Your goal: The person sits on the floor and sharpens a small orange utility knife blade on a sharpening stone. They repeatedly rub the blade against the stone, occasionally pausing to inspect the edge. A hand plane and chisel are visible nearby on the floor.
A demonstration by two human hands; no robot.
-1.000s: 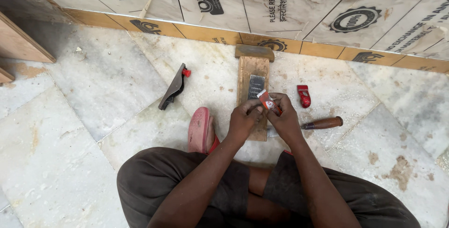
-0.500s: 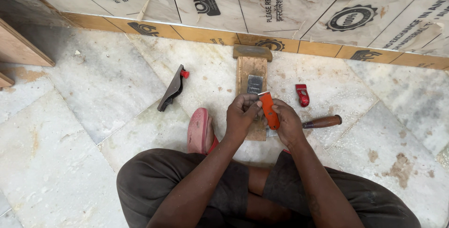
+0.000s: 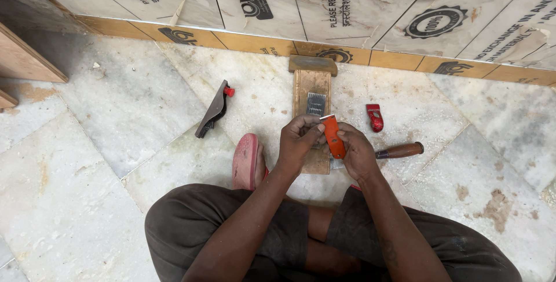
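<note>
Orange-handled small tool (image 3: 332, 136) pinched between both hands above a wooden block (image 3: 311, 101).
Left hand (image 3: 300, 138) nips its metal tip, right hand (image 3: 355, 152) clasps the handle; red cap (image 3: 375, 117) at three o'clock on the marble floor (image 3: 116, 102).

both hands (image 3: 327, 140), orange tool (image 3: 332, 137), marble floor (image 3: 116, 108)

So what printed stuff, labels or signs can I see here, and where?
Printed protective film: covers the wall panels along the top, pale beige with black lettering and round emblems.
Yellow-orange strip: runs along the wall's base, with dark marks.
No screens or packages show.
</note>
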